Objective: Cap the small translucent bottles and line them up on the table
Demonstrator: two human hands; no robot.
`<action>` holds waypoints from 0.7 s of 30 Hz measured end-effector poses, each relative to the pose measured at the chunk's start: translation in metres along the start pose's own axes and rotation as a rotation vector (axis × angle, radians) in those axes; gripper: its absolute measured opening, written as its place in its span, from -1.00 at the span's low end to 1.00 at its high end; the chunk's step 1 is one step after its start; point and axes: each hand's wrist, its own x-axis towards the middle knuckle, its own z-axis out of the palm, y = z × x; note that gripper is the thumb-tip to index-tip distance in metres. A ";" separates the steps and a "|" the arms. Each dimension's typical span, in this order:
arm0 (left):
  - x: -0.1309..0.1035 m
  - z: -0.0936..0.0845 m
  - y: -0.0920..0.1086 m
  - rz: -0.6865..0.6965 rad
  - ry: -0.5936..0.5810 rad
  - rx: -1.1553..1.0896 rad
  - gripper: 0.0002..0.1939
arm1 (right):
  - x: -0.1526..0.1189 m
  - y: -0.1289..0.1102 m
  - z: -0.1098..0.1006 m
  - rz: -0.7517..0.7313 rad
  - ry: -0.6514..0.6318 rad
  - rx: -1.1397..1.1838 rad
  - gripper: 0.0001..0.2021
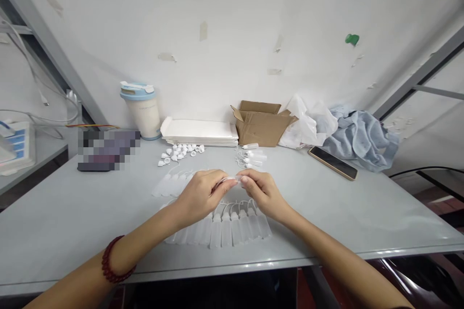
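Above the middle of the table my left hand is closed on a small translucent plastic bottle, mostly hidden by the fingers. The fingertips of my right hand pinch the bottle's end, nearly touching the left fingertips. Below the hands lies a fanned row of translucent squeeze bottles with thin tethers at their necks. More such bottles lie behind my left hand. Several small white caps are scattered farther back, and a few capped bottles lie behind my right hand.
Along the wall stand a blue-lidded cup, a stack of white envelopes or sheets, an open cardboard box, a white plastic bag and a blue cloth. A phone lies right; a dark, partly blurred object lies left.
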 end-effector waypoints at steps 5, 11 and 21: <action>-0.002 0.003 -0.006 0.205 0.077 0.119 -0.71 | 0.004 0.004 -0.002 0.203 -0.106 0.284 -0.59; -0.004 0.006 -0.013 0.350 0.106 0.277 -0.73 | 0.005 0.005 -0.002 0.298 -0.132 0.384 -0.56; -0.006 0.007 -0.012 0.425 0.098 0.373 -0.73 | 0.007 0.006 -0.006 0.451 -0.242 0.618 -0.53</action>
